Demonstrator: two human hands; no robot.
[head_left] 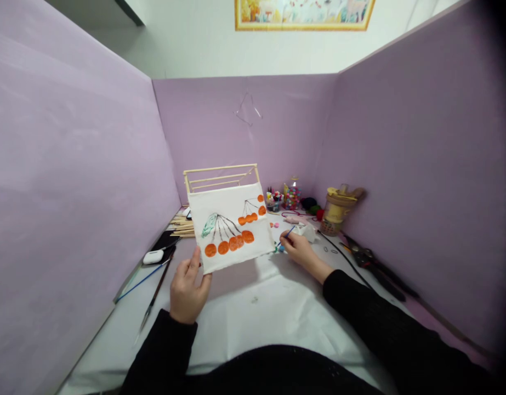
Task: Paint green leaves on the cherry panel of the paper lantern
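Observation:
My left hand (188,289) grips the lower left corner of a wooden stick frame (220,174) faced with white paper (230,227), held upright above the table. Orange round fruits on dark stems and a green leaf are painted on the paper. To the right of the frame, my right hand (299,248) holds a thin blue paintbrush (286,236), its tip down near small paint spots on the table by the paper's lower right corner.
White sheet (269,307) covers the table between purple partition walls. Wooden sticks (182,226), a white earbud case (153,256) and long brushes (154,293) lie left. Bead jars (291,196), a woven container (335,211) and dark pliers (370,262) sit right.

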